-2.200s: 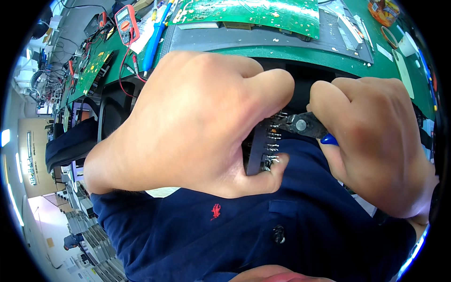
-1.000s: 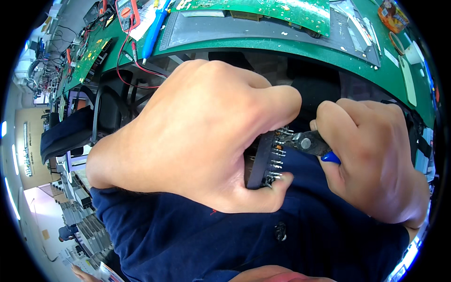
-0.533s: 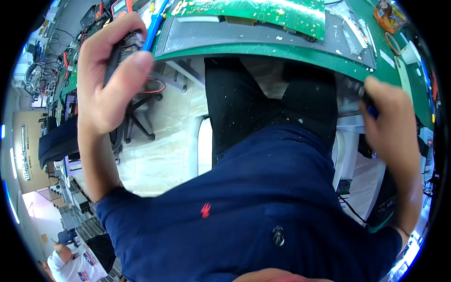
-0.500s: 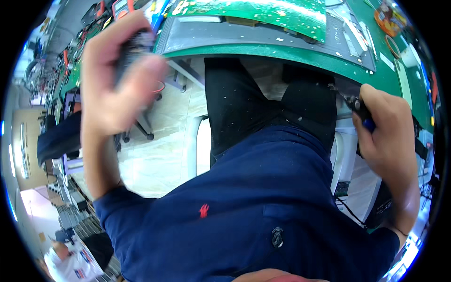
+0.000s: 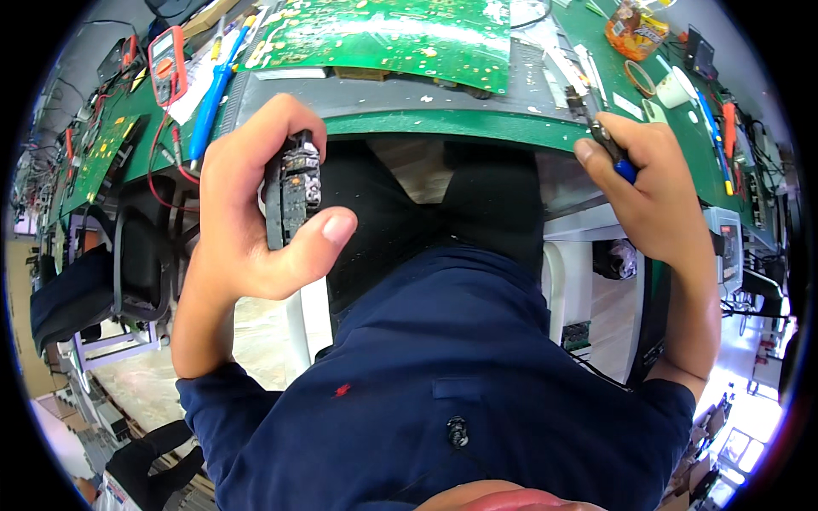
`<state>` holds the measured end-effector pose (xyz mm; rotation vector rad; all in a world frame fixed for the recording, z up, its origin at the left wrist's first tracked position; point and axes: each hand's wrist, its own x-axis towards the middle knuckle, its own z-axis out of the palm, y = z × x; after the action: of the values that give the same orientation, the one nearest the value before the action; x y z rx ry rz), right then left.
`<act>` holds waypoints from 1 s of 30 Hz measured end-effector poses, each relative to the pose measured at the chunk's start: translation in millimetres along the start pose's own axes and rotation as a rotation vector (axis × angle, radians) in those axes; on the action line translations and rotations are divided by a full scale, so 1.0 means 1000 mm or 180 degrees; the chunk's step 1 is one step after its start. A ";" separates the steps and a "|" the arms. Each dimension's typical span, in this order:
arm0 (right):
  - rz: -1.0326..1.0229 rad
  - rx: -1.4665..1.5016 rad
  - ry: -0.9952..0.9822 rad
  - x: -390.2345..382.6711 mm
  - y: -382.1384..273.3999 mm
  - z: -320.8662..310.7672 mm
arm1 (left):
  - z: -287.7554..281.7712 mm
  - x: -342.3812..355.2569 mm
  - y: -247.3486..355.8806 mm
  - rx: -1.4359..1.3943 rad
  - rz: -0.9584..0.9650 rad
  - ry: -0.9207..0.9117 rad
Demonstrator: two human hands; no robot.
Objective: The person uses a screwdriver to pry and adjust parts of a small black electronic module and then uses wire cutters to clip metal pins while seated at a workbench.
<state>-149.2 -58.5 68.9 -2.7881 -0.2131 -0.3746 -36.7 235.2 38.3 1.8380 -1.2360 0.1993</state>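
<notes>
My left hand [image 5: 234, 196] is wrapped round a thick black block [image 5: 290, 187] with small electronic parts along its side, held on edge in front of the table. What exactly the block is I cannot make out. The thumb stands apart from it, pointing right. In my right hand [image 5: 656, 183] is a pair of pliers [image 5: 603, 140] with blue on the handles, jaws pointing away from me over the table's front edge. A small dark piece [image 5: 576, 102] shows at their tip; whether the jaws grip it I cannot tell.
A large green circuit board [image 5: 383, 43] lies on a grey mat [image 5: 341, 100] on the green table. Left of it are a blue pen-like tool [image 5: 210, 115] and a red multimeter [image 5: 167, 64]. At right stand a white cup [image 5: 676, 88], a tape roll [image 5: 639, 77] and an orange package [image 5: 635, 32].
My left hand has moved toward the middle and lower, and its block now shows sharply. My right hand has gone up and inward, bringing the pliers to the table edge. The view has shifted.
</notes>
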 end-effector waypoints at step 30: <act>0.1619 -0.1977 0.0386 0.109 0.254 0.025 | 0.097 -0.025 -0.019 -0.1594 -0.0824 0.0912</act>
<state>8.2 -276.9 2.8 -3.2342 0.7511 -0.5450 -64.6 182.7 -44.8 1.4509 -0.7548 0.0038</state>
